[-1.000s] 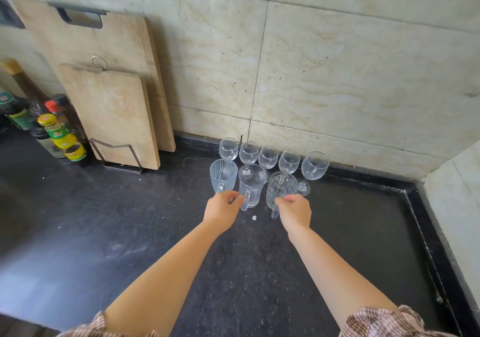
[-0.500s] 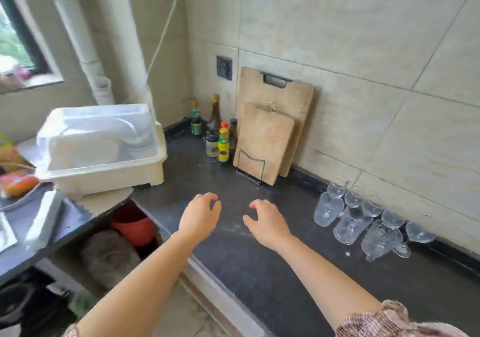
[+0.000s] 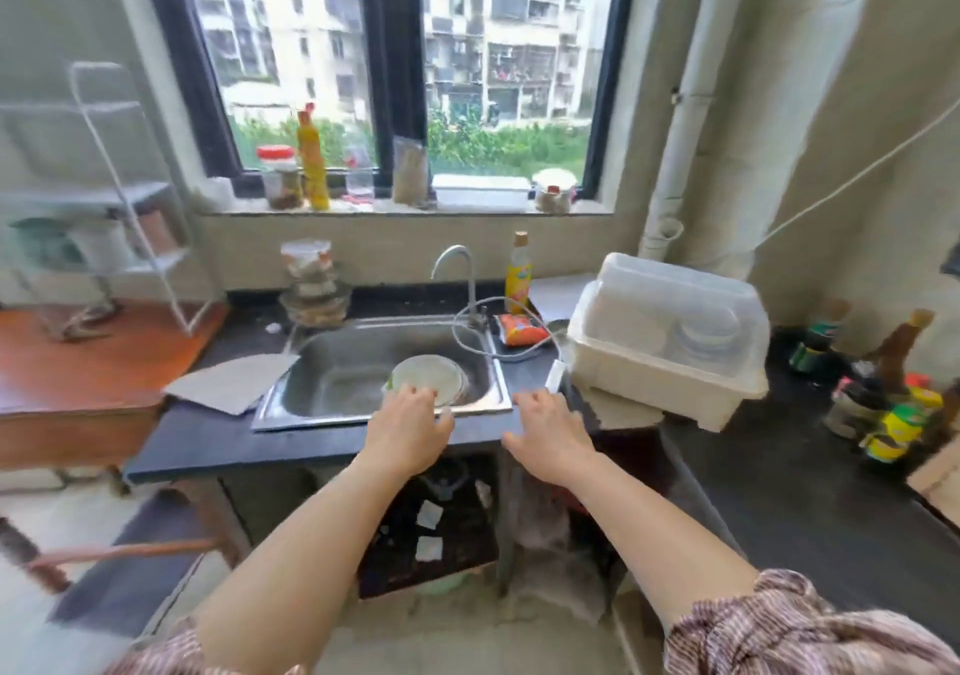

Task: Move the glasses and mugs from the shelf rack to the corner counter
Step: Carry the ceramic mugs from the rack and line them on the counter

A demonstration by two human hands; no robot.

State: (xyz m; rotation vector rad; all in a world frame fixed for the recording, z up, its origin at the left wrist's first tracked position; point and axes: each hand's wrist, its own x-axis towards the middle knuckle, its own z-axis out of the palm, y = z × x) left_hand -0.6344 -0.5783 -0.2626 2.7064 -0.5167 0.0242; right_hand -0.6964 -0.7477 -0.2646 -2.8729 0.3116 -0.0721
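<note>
**Both hands empty at sink edge**

Your 2 hands, left hand (image 3: 410, 430) & right hand (image 3: 550, 432): grip wide, fingers spread, holding nothing, over dark tabletop (image 3: 208, 443) w/ 1 sink (image 3: 337, 357). Window wall behind. 1 white shelf rack (image 3: 130, 192) stands upright, long axis vertical, far left on wood table (image 3: 78, 362); contents too blurred to tell.
</note>
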